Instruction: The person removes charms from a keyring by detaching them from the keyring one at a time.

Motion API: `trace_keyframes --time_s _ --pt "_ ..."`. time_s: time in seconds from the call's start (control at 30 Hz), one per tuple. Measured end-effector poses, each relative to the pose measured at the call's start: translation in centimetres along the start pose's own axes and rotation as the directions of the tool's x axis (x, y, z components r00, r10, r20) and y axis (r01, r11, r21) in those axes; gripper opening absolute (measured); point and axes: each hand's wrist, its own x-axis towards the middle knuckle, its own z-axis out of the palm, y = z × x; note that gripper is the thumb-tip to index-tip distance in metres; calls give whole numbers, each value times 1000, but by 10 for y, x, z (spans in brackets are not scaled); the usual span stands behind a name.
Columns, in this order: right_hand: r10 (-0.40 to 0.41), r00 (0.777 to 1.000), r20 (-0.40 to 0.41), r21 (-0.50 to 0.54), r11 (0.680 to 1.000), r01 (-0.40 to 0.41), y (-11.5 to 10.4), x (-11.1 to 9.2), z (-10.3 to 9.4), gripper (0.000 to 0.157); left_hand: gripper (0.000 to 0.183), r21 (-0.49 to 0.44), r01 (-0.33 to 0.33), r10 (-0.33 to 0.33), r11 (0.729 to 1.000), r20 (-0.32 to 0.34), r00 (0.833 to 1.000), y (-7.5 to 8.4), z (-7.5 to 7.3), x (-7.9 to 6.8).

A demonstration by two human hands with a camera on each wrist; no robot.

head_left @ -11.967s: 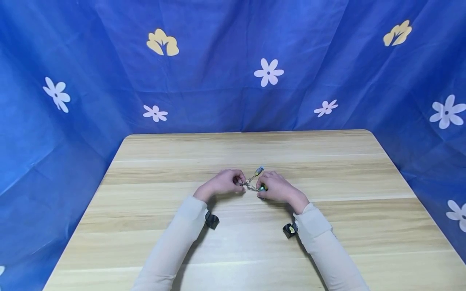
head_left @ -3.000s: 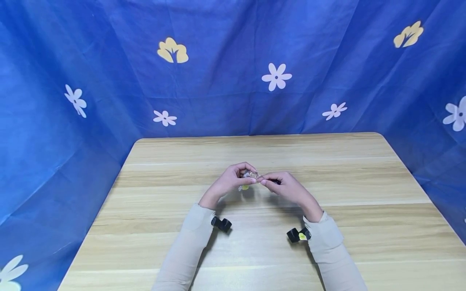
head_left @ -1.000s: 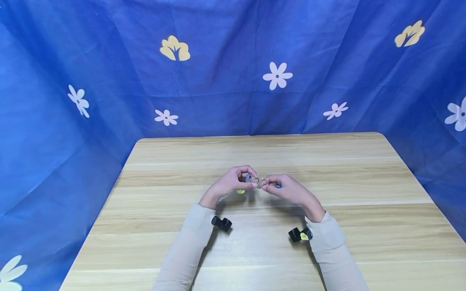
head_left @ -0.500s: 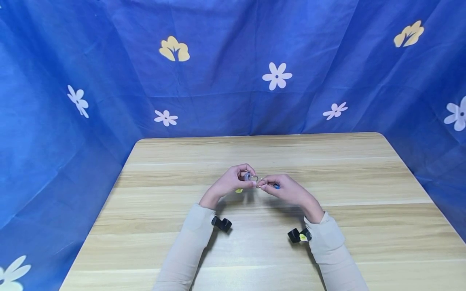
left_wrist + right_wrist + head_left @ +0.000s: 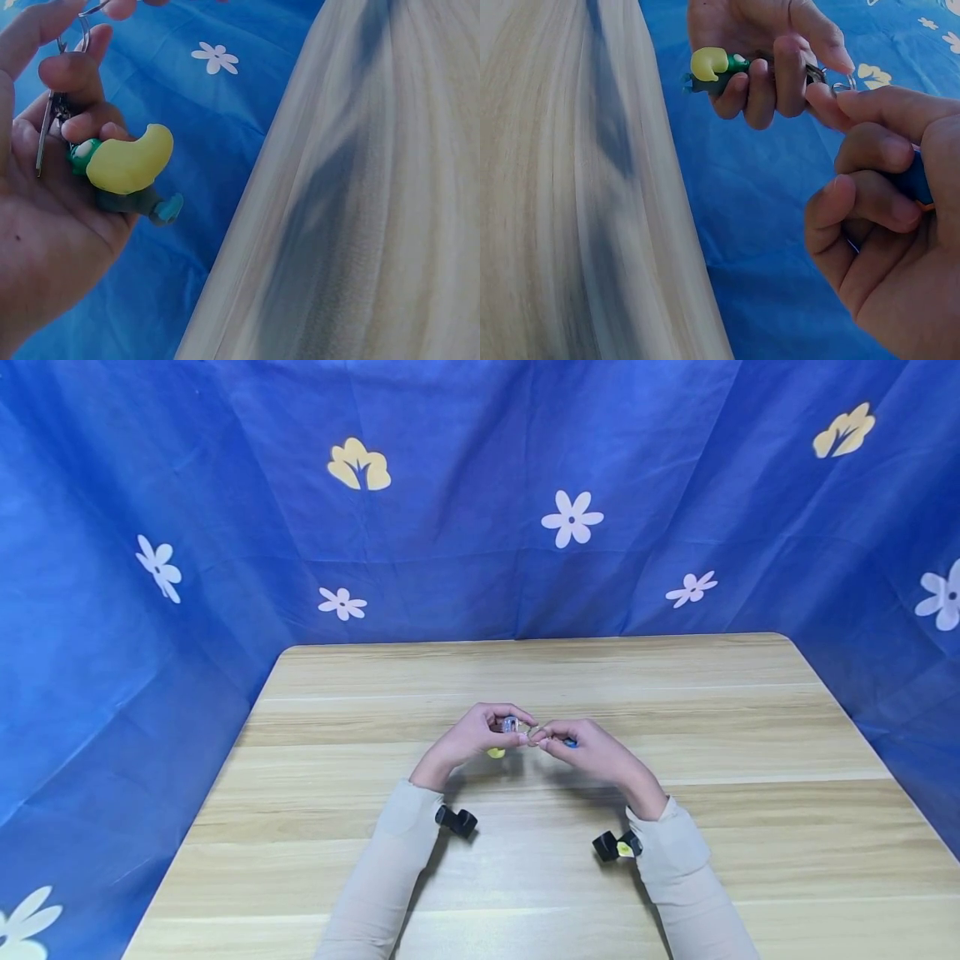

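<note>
Above the table, my left hand [image 5: 477, 732] and right hand [image 5: 594, 751] meet over a metal key ring [image 5: 845, 85]. The left thumb and fingers grip the ring's left side, and a flat metal key [image 5: 45, 135] hangs against the palm. From that hand dangles a figurine charm [image 5: 131, 163], green-headed with a yellow banana-like body and bluish foot. My right thumb and index finger pinch the ring's other side. A blue piece with an orange edge [image 5: 912, 180] sits within the right hand's curled fingers; they hide most of it.
The wood-grain table [image 5: 525, 877] lies below both hands. A blue curtain [image 5: 450, 552] with white and yellow flower prints stands behind and at the sides. Each wrist carries a small black camera [image 5: 457, 822].
Twelve seconds ago the hands were low at the table with the charms spread out; now they are raised together. Over the last second, the fingers shift slightly at the ring.
</note>
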Motion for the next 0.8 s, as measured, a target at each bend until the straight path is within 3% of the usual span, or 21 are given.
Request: trace_keyframes --time_s 0.37,0.8 --pt "84 996 11 96 992 -85 9 0 -3 22 37 7 -14 14 1000 16 1000 1 0 1" --pt "14 999 48 131 991 -21 13 -1 -2 21 24 -40 -41 42 998 32 999 -3 3 2"
